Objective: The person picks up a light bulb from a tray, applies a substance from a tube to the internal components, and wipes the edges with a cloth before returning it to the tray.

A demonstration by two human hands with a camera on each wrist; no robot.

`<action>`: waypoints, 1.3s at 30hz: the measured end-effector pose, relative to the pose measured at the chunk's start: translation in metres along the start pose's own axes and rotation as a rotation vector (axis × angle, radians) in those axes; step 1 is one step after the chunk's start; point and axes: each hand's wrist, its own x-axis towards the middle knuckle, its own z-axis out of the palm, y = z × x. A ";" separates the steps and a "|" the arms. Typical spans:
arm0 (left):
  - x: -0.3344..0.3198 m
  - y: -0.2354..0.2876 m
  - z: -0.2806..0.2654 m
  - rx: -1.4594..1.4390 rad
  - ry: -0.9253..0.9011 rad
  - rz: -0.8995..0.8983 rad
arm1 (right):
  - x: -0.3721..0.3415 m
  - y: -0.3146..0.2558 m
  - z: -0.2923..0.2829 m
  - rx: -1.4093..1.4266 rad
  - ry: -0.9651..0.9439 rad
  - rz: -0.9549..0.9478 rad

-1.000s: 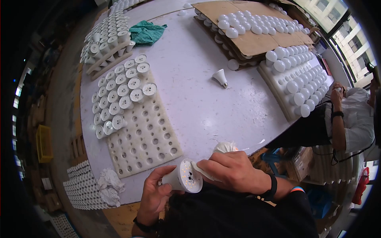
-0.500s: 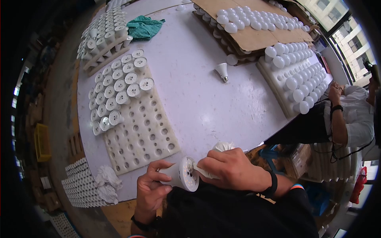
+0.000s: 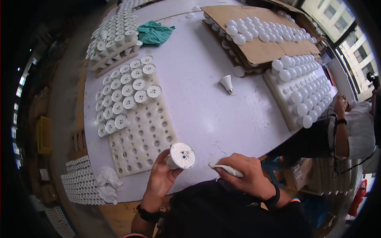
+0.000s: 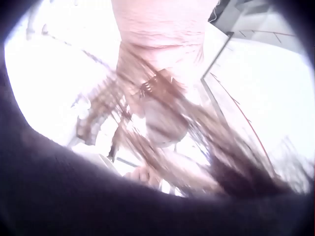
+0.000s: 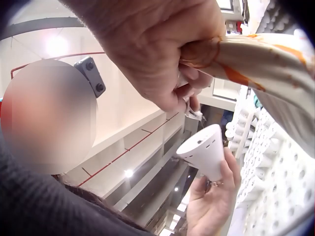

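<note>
My left hand (image 3: pixel 160 178) grips a white cone-shaped lamp housing (image 3: pixel 183 155), its round board with small yellow chips facing up, above the table's near edge. To its right, my right hand (image 3: pixel 248 174) holds a white cloth (image 3: pixel 230 170) bunched in curled fingers, apart from the housing. The right wrist view shows the stained cloth (image 5: pixel 266 59) hanging from the right hand (image 5: pixel 162 54), and the housing (image 5: pixel 204 151) in the left hand (image 5: pixel 211 206). The left wrist view is blurred and overexposed.
A foam tray (image 3: pixel 143 139) partly filled with housings lies left. One housing (image 3: pixel 227 84) lies on its side mid-table. Domed bulbs fill a tray (image 3: pixel 278 97) and cardboard (image 3: pixel 254 49) at right. A green cloth (image 3: pixel 154 33) lies behind; another person (image 3: pixel 359 123) is at far right.
The cloth has come away from the housing as my right hand moved right. My left hand has raised the housing, with its board turned more upward. The view has shifted slightly.
</note>
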 end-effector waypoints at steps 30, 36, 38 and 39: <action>0.133 0.081 -0.211 0.421 0.895 0.528 | 0.035 0.010 0.026 0.030 -0.115 0.126; 0.148 0.084 -0.207 0.420 0.815 0.570 | 0.035 0.008 0.031 0.004 -0.152 0.108; 0.138 0.078 -0.193 0.494 0.871 0.593 | 0.033 0.010 0.032 0.004 -0.153 0.107; 0.129 0.073 -0.183 0.520 0.812 0.661 | 0.031 0.011 0.033 0.008 -0.155 0.106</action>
